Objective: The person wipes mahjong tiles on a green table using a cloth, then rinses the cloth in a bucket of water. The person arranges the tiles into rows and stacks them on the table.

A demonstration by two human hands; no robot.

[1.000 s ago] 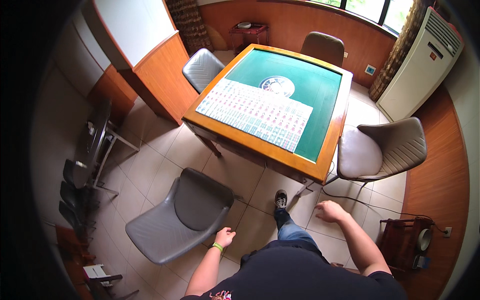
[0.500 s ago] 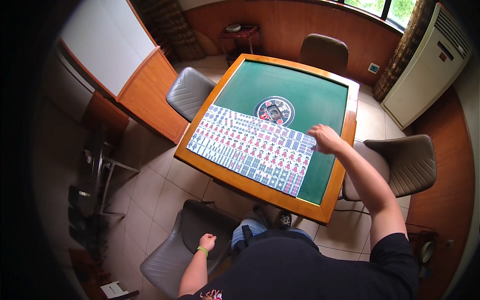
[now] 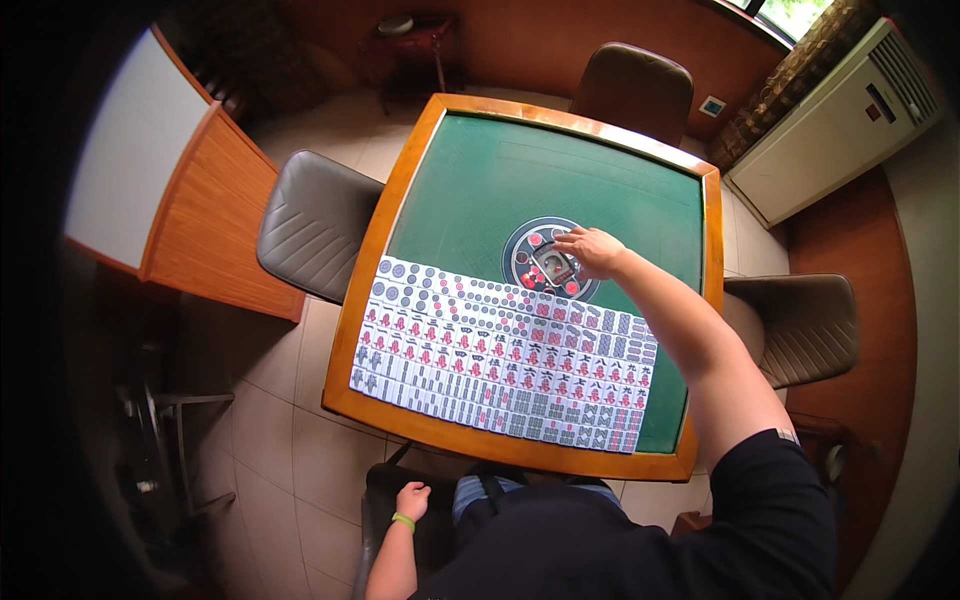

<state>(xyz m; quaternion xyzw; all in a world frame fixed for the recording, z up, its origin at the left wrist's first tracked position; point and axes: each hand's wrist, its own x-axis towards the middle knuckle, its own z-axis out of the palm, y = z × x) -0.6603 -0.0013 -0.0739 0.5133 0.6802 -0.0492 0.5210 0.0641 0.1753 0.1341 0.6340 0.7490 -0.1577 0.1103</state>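
Four padded chairs are set around the square mahjong table (image 3: 400, 205), one on each side, the nearest (image 3: 385, 510) under the person; tiled floor is left open to the table's left. Beyond the table's wooden rim, the far half of the green felt is bare. At the table's centre a round control panel (image 3: 545, 262) with red buttons is set into the felt, and the right hand (image 3: 590, 250) is laid on its right part, fingers loosely curved and slightly spread, fingertips touching the panel. Just nearer than the panel, face-up mahjong tiles (image 3: 500, 360) are packed in straight rows across the table's near half. The left hand (image 3: 412, 500), loosely curled, is rested on the near chair's edge, below the table's near rim.
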